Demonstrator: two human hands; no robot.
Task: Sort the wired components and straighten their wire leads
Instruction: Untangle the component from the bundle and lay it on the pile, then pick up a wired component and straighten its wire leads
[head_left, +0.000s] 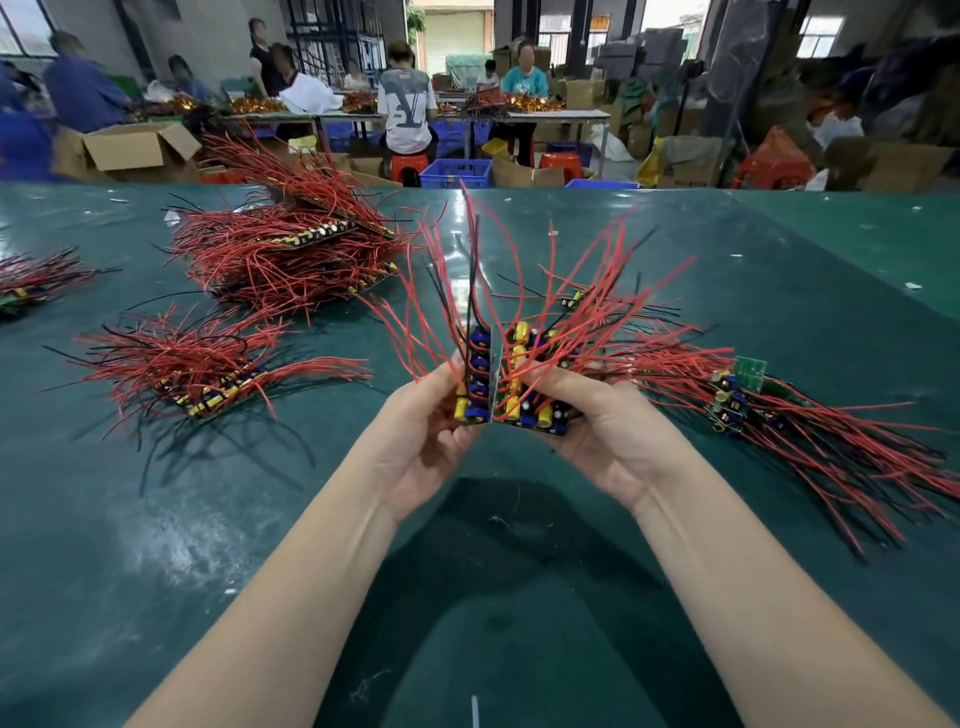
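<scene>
Over the middle of the green table (156, 519), my left hand (415, 436) grips a narrow strip of circuit boards (477, 379) carrying blue and yellow parts. Its red and black wire leads (441, 291) fan upward. My right hand (608, 431) holds a wider panel of boards (530, 384) with yellow and blue parts; its red leads (602, 291) spread up and to the right. The two pieces touch along their lower edge. A loose pile of wired boards (737, 389) lies right of my right hand.
A big heap of wired boards (291, 249) sits at the far left-centre, a smaller pile (202, 374) lies nearer on the left, and another (21, 291) is at the left edge. Beyond the table, several people sit at benches among cardboard boxes and blue crates (456, 172).
</scene>
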